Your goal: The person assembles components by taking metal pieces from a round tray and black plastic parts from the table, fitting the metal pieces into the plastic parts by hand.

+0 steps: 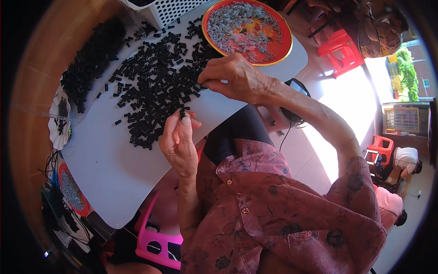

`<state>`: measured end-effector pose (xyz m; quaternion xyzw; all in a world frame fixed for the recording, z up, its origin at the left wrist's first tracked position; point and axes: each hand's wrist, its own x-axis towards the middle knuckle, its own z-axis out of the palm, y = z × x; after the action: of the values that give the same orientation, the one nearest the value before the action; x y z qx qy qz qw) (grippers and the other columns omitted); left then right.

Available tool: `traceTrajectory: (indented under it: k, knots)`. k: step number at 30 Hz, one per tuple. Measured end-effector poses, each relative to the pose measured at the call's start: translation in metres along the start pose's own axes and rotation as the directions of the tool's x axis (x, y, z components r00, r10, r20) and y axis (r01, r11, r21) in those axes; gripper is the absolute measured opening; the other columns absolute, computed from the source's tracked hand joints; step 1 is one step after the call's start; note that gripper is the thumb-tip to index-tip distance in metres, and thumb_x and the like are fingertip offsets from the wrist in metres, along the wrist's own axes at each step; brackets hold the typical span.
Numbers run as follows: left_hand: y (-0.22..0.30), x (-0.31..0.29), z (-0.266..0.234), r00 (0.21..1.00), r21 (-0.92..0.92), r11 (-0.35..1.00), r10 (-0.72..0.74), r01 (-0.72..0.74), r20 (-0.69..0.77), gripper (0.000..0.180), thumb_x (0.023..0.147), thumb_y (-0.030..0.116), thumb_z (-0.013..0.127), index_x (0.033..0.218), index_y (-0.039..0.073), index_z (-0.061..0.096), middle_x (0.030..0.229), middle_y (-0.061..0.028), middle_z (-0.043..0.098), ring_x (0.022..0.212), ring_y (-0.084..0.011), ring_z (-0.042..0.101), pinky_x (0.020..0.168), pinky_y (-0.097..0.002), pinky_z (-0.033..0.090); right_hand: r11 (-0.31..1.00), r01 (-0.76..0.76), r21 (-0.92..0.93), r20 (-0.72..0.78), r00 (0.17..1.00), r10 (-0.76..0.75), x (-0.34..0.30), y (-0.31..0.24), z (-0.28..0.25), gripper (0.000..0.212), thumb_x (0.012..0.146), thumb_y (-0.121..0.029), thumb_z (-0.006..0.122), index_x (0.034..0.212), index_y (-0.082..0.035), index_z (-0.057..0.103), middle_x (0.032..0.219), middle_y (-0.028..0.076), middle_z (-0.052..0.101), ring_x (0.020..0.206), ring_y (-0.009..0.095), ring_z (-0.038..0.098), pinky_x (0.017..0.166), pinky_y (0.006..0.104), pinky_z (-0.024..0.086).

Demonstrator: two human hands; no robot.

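Note:
A small black cylindrical piece point(182, 113) stands upright between the thumb and fingers of my left hand point(178, 144), by the near edge of the white table. Up and to the right, my right hand point(232, 77) is closed in a pinch beside the loose pile of black pieces point(155, 77); whatever its fingertips hold is too small to make out. Just beyond that hand lies a round red tray point(285, 43) with a gold rim, bearing many small silvery metal parts point(232, 27), apparently springs or screws.
A larger black heap point(93, 59) lies at the table's far left, near a white perforated basket point(175, 10). A second red tray of metal parts point(72, 192) sits lower left. Pink point(155, 246) and red stools point(342, 52) stand around the white table point(102, 182). Other people sit at the right.

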<state>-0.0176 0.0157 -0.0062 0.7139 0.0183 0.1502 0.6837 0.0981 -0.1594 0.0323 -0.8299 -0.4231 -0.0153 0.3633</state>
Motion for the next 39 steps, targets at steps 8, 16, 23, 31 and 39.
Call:
traceTrajectory:
  k: [8,16,23,31,39]
  knots:
    - [-0.002,-0.004,0.001,1.0,0.005,1.0,-0.02,0.02,-0.024,0.018,0.09,0.007,0.054,0.102,-0.006,0.059,0.084,-0.0098,0.063,0.07,-0.0128,0.059,0.066,-0.0247,0.047,0.941,0.134,-0.311,0.239,0.969,-0.059,0.006,-0.013,0.022,0.014,0.073,-0.006,0.06,0.084,0.0,0.056,0.076,0.012,0.053,0.075,0.03,0.058,0.071,0.0388,0.046]
    - [-0.008,-0.001,0.004,0.999,0.086,0.996,0.037,-0.036,-0.014,0.017,0.091,0.007,0.054,0.101,-0.005,0.059,0.082,-0.0086,0.064,0.068,-0.0113,0.059,0.063,-0.0238,0.046,0.962,0.032,-0.272,0.061,0.998,-0.016,0.006,-0.007,0.036,0.014,0.071,-0.004,0.058,0.085,-0.001,0.056,0.078,0.013,0.053,0.071,0.033,0.056,0.064,0.0397,0.047]
    - [-0.004,-0.002,0.001,0.997,0.239,0.968,0.068,-0.074,0.033,0.015,0.09,0.006,0.054,0.099,-0.004,0.059,0.079,-0.0094,0.064,0.064,-0.0132,0.06,0.059,-0.0245,0.046,0.995,-0.102,0.006,-0.056,0.993,0.103,-0.022,-0.011,0.029,0.02,0.073,-0.006,0.061,0.093,-0.003,0.059,0.083,0.012,0.055,0.073,0.031,0.057,0.066,0.0387,0.048]
    - [-0.009,0.001,0.005,0.991,0.32,0.937,0.126,-0.137,0.055,0.013,0.089,0.006,0.055,0.098,-0.003,0.059,0.075,-0.0094,0.062,0.064,-0.0133,0.059,0.055,-0.0261,0.045,0.994,-0.019,-0.107,-0.102,0.995,0.008,-0.025,-0.006,0.023,0.016,0.078,-0.008,0.062,0.093,-0.003,0.061,0.083,0.011,0.055,0.074,0.029,0.058,0.066,0.0379,0.049]
    - [-0.008,0.0,0.006,0.988,0.293,0.944,0.14,-0.153,0.064,0.013,0.089,0.006,0.055,0.097,-0.003,0.059,0.08,-0.0082,0.061,0.063,-0.0152,0.059,0.054,-0.027,0.044,0.962,0.01,-0.273,-0.034,0.999,-0.02,0.009,0.016,0.004,0.016,0.076,-0.004,0.063,0.092,-0.004,0.063,0.08,0.01,0.055,0.071,0.03,0.059,0.061,0.0381,0.049]
